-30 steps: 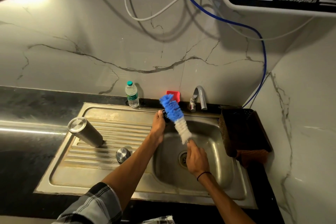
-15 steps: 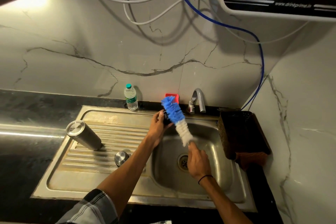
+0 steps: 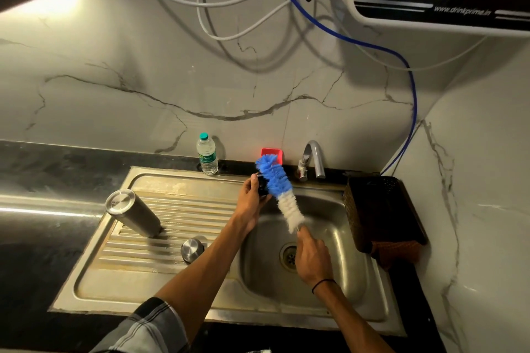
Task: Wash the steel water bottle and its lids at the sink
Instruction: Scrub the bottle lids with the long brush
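Little has moved: my left hand (image 3: 252,195) still grips the black lid (image 3: 261,187), bottle brush (image 3: 279,190) against it, handle in my right hand (image 3: 311,258). Left of that grip, steel bottle (image 3: 132,212) and steel cap (image 3: 191,249) wait, apparently unwashed.

Left hand (image 3: 250,197), right hand (image 3: 312,255) gripping

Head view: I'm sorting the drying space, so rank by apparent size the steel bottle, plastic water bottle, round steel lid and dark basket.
1. dark basket
2. steel bottle
3. plastic water bottle, though farther from the camera, so its place is unsure
4. round steel lid
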